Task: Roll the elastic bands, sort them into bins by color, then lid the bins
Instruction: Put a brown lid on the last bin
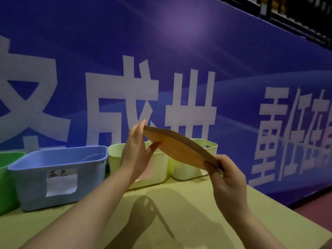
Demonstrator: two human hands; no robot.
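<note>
Green bin (7, 169): at the far left, cut off by the edge of view and with no lid. Its inside cannot be seen, so a band in the wrong colour could end up sealed in.
Blue bin (36, 186): beside the green one and also open. No bands show over its rim from this angle.
Left hand (135, 151): holds the far end of the lid with straight fingers on top and the thumb under it. That is a light pinch, and I reckon this end could slip if the lid is tipped further.
Lid (181, 150): a brown board held in the air, slanting down to the right above the two pale bins and touching neither. Lowered at this slant, it could catch a rim and sit crooked, or push a light bin along the table (197, 212).
Pale bins: the first pale bin (159, 169) and the second pale bin (210, 143) stand touching. It is easy to set the lid across both rims instead of on one.
Right hand (228, 180): fingers curled firmly round the near, lower end of the lid.
Writing, blue bin: a white paper label (62, 182) carries two handwritten characters. The second looks like 色, the first is unclear.
Writing, first pale bin: a pinkish label (146, 174) sits mostly behind the left wrist, unreadable.
Writing, banner (179, 51): large white characters on blue. 成 reads plainly, the rest are cropped or blurred.
</note>
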